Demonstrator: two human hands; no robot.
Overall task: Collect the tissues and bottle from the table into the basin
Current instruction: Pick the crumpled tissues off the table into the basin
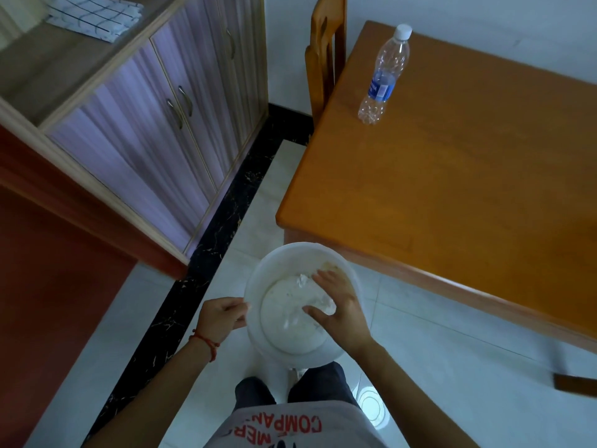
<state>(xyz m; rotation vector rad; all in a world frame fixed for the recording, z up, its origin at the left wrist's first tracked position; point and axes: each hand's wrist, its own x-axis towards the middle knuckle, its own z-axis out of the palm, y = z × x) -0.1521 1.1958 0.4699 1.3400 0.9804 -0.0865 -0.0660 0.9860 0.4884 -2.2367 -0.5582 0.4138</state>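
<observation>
A white plastic basin [258, 286] is held in front of my body, off the table's near left corner. My left hand [223, 315] grips its left rim. My right hand [339, 305] is inside the basin with fingers spread, resting over crumpled white tissues [290, 299] on the basin's bottom. A clear, empty plastic bottle [384, 76] with a blue label and white cap stands upright near the far left edge of the orange wooden table [452, 189], well away from both hands.
A wooden chair [324, 59] is tucked at the table's far left side. A cabinet with purple doors [145, 124] stands to the left, with a folded checked cloth [93, 14] on its shelf. White tile floor lies between cabinet and table.
</observation>
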